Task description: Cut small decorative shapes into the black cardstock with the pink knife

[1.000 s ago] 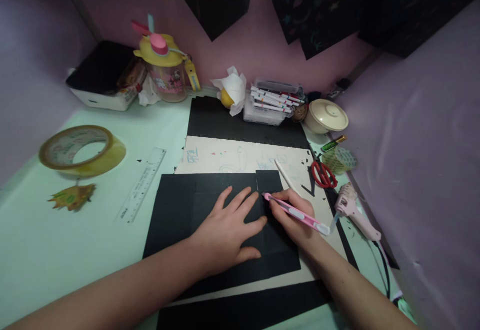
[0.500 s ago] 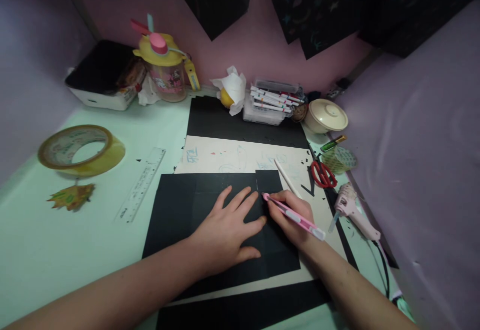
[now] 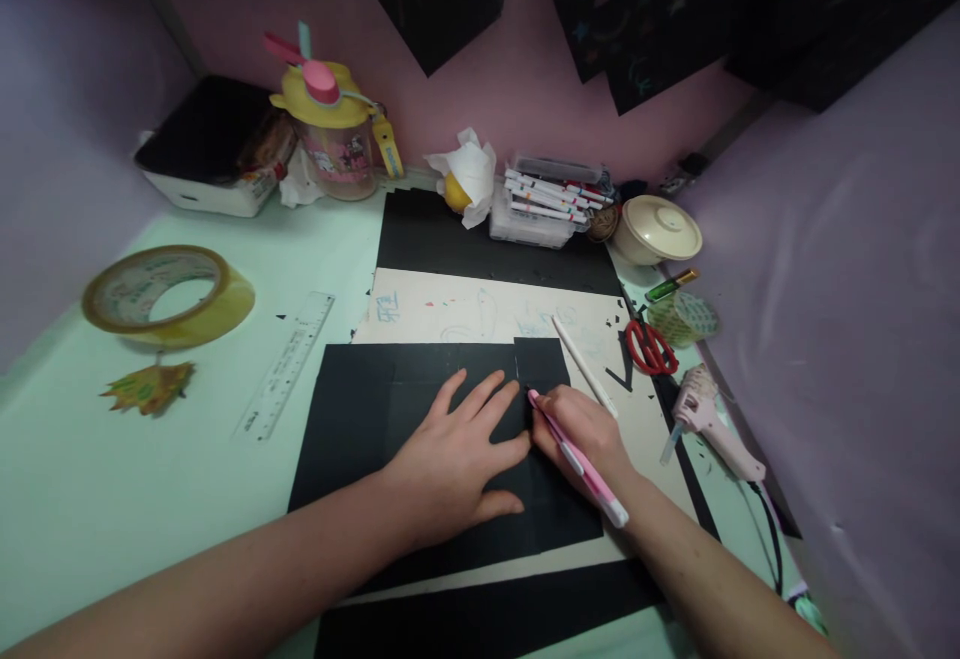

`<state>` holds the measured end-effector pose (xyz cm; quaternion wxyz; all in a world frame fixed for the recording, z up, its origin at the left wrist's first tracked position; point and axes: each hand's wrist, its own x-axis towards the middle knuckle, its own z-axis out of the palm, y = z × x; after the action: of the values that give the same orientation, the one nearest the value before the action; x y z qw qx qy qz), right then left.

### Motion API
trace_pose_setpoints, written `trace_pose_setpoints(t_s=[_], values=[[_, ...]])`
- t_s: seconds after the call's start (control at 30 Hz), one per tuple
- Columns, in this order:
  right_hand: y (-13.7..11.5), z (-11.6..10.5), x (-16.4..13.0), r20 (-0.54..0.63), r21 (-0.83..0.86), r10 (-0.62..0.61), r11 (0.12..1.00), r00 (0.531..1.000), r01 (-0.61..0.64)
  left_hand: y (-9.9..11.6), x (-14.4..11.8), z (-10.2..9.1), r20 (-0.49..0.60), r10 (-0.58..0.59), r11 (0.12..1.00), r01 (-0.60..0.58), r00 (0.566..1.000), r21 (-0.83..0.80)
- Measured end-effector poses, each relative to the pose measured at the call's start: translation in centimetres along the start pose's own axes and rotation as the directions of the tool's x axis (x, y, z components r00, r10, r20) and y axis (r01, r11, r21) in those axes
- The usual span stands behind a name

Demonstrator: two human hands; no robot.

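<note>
Our L hand [image 3: 461,459] was flat w/ fingers spread, pressing on the black sheet [image 3: 405,409], thumb out to the R. Our R hand [image 3: 577,434] pinched a pink pen-shaped tool [image 3: 581,464] btwn thumb & fingers, tool slanted, tip at the sheet approx. below its narrow tab, just R of our L fingertips. We had that sheet in front of us, lying over white paper [image 3: 645,429] w/ blue marks, on the pale green desk [image 3: 60,499]. Just past our R hand we had a white stick [image 3: 585,364] on the paper; farther R, red-handled scissors [image 3: 651,347] & a pink glue gun [image 3: 716,429]. On our L: clear ruler [image 3: 289,369], leaf [image 3: 150,387], tape roll [image 3: 217,309]. At the back, L to R: yellow-lidded bottle [image 3: 337,154], clear pen box [image 3: 529,227], cream lidded bowl [image 3: 660,229].
</note>
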<state>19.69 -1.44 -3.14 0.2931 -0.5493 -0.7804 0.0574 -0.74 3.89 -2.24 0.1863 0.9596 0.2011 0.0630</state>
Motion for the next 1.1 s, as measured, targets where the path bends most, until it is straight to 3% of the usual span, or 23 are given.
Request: trace_pose_setpoints(t_s=[0.2,0.67,1.1], values=[[0.02,0.08,-0.19,0.011,-0.021,-0.014,1.0,1.0,0.015,-0.06,0.03,0.01,0.016,0.003,1.0,-0.003,1.0,0.006],[0.27,0.53,-0.41,-0.084,0.011,-0.06,0.998,0.995,0.061,-0.07,-0.07,0.2,0.009,0.008,1.0,-0.009,1.0,0.009],[0.24,0.6,-0.35,-0.057,0.018,-0.034,0.999,0.998,0.035,0.0,0.01,-0.04,0.037,0.001,1.0,-0.002,0.999,0.018]])
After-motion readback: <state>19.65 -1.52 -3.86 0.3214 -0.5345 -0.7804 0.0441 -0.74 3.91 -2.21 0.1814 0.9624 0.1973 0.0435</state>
